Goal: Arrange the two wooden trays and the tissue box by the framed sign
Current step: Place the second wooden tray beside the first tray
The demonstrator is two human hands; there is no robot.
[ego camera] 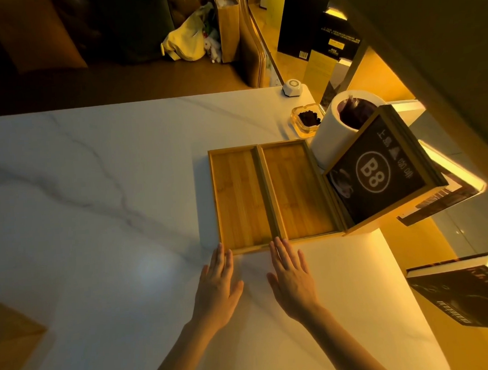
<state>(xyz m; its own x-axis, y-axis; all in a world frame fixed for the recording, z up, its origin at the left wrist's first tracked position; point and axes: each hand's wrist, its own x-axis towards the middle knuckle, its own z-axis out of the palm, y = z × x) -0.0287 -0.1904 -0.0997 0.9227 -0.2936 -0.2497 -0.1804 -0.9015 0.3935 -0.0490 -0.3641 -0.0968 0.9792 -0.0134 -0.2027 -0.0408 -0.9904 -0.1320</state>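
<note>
- Left hand: flat, fingers spread, grasping nothing; fingertips touch the near edge of the left tray.
- Right hand: likewise flat and released, fingertips at the near edge of the right tray.
- The 2 trays lie side by side, long edges touching, at 1 o'clock from the hands; the right tray meets the base of the framed sign, which leans at 2 o'clock.
- Step in hand, by judgement: squaring the near edges of both trays.
- A wooden object at 8 o'clock, partly cut off, may be the tissue box; I cannot tell. Next move likely calls for fetching it.
- Surface: white marbled table. Beyond the trays stand a white cylinder and an ashtray. Warm, dim room lighting.
</note>
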